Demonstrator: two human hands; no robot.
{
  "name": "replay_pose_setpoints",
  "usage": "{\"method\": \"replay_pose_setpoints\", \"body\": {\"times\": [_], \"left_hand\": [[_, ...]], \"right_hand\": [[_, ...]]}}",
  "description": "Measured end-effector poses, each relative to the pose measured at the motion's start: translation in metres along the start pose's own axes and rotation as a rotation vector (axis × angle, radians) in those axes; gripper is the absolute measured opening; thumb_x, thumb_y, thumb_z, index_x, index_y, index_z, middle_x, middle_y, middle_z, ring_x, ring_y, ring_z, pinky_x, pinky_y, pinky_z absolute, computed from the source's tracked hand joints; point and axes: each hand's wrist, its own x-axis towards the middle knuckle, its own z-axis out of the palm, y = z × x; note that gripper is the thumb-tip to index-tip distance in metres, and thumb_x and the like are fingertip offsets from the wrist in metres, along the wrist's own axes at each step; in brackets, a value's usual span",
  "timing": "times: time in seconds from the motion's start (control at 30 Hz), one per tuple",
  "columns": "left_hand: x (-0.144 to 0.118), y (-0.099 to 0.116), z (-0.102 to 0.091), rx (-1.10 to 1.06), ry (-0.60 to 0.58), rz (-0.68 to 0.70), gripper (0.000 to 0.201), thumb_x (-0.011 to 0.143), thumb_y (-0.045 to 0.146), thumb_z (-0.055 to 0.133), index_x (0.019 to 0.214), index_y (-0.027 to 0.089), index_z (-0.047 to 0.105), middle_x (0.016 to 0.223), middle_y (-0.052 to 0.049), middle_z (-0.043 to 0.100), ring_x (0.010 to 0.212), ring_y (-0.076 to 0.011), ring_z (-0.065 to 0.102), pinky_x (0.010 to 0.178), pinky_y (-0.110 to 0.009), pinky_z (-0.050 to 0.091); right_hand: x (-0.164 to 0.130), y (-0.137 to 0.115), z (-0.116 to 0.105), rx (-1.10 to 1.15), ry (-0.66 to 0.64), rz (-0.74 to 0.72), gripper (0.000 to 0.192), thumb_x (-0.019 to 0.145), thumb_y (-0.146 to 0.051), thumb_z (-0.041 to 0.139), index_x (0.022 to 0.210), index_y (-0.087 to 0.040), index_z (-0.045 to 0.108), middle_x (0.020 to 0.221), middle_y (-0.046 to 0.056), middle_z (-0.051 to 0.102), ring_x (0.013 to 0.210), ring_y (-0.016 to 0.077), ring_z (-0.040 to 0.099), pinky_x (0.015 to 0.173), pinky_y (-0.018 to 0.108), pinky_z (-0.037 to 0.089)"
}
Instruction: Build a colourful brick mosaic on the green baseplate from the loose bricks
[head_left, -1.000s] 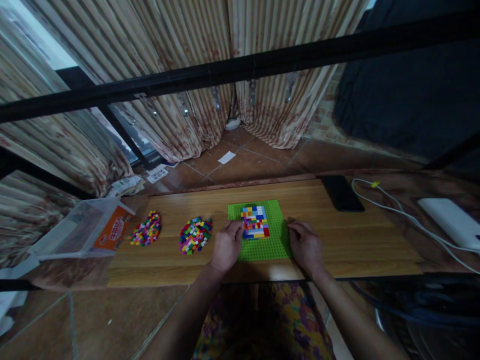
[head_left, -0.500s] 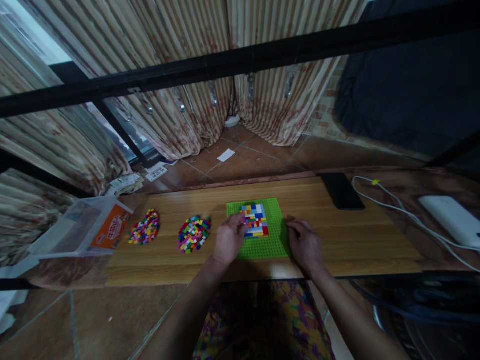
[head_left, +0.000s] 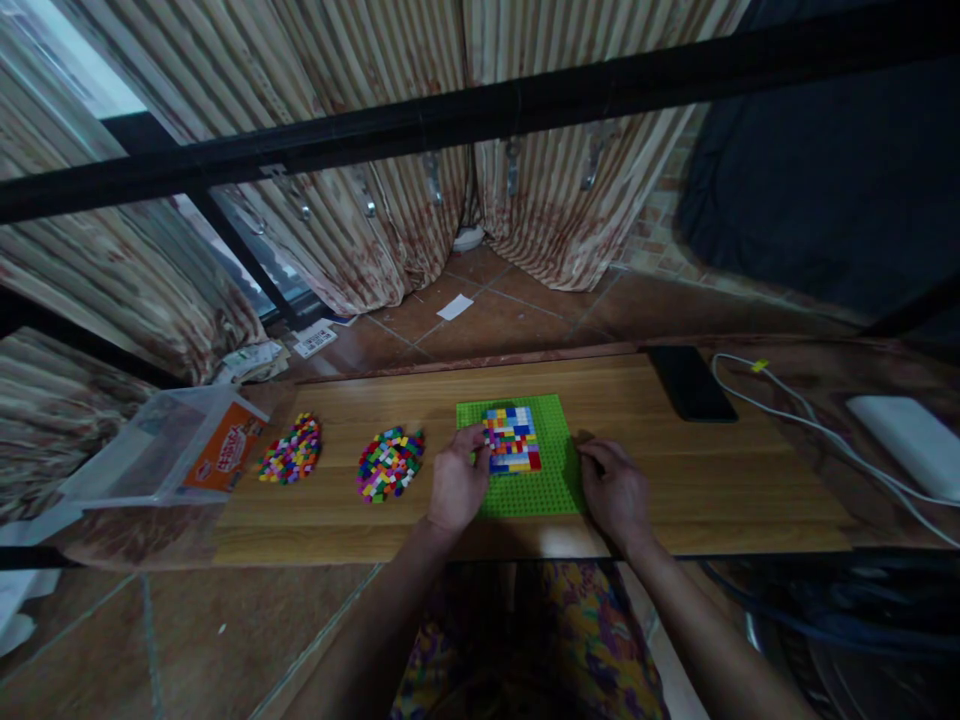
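A green studded baseplate [head_left: 555, 490] lies on the wooden board, carrying a flat rectangle of small building bricks [head_left: 517, 465] in blue, white, yellow and red. My left hand [head_left: 459, 482] is closed in a pinch at the rectangle's left edge, with a small pinkish brick [head_left: 488, 437] at its fingertips. Its fingers partly cover the plate's left side. At the plate's right edge, my right hand [head_left: 616, 490] has its fingers curled and its thumb and forefinger pinched on the rim. To the left is a pile of loose mixed-colour bricks [head_left: 390, 463].
Another brick pile [head_left: 291, 450] lies farther left, beside a clear plastic box [head_left: 154, 445] with an orange label. A black phone [head_left: 691, 383] rests at the right on the wooden board [head_left: 750, 480]. Beyond it are a white cable [head_left: 802, 412] and a white power bank [head_left: 904, 445].
The view has shifted slightly, so everything sits a little differently in the picture. Both hands keep practically the same places at the baseplate, and the brick rectangle looks the same.
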Motion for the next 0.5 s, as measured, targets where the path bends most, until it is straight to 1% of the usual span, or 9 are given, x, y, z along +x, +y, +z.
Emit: {"method": "replay_pose_setpoints", "body": {"times": [0.13, 0.23, 0.37, 0.5], "left_hand": [[0.005, -0.003, 0.006, -0.156, 0.045, -0.161, 0.022, 0.077, 0.010, 0.060, 0.098, 0.015, 0.062, 0.087, -0.005, 0.068, 0.077, -0.0139, 0.066, 0.075, -0.028, 0.054], [0.008, -0.006, 0.009, -0.224, 0.053, -0.255, 0.024, 0.074, 0.010, 0.064, 0.097, 0.015, 0.063, 0.084, -0.004, 0.068, 0.074, -0.0128, 0.065, 0.073, -0.026, 0.054], [0.011, -0.009, 0.012, -0.282, 0.054, -0.317, 0.025, 0.072, 0.010, 0.066, 0.096, 0.015, 0.064, 0.082, -0.003, 0.068, 0.072, -0.0121, 0.064, 0.070, -0.025, 0.052], [0.014, -0.007, 0.011, -0.315, 0.045, -0.358, 0.024, 0.069, 0.009, 0.068, 0.092, 0.015, 0.066, 0.078, -0.002, 0.069, 0.070, -0.0119, 0.064, 0.068, -0.024, 0.051]], "right_hand": [[0.000, 0.000, 0.001, -0.001, 0.013, -0.003, 0.026, 0.088, -0.027, 0.045, 0.090, -0.018, 0.069, 0.099, 0.011, 0.066, 0.093, 0.0222, 0.062, 0.084, 0.036, 0.050], [0.000, 0.001, 0.002, -0.003, 0.014, 0.000, 0.026, 0.087, -0.028, 0.045, 0.089, -0.018, 0.069, 0.099, 0.010, 0.066, 0.091, 0.0220, 0.062, 0.083, 0.036, 0.050], [-0.001, 0.003, 0.003, -0.009, 0.016, -0.002, 0.027, 0.088, -0.029, 0.045, 0.089, -0.018, 0.069, 0.099, 0.010, 0.066, 0.090, 0.0220, 0.062, 0.082, 0.037, 0.050], [-0.001, 0.005, 0.004, -0.021, 0.026, -0.020, 0.026, 0.088, -0.029, 0.044, 0.089, -0.019, 0.069, 0.099, 0.010, 0.066, 0.090, 0.0221, 0.062, 0.082, 0.036, 0.050]]}}
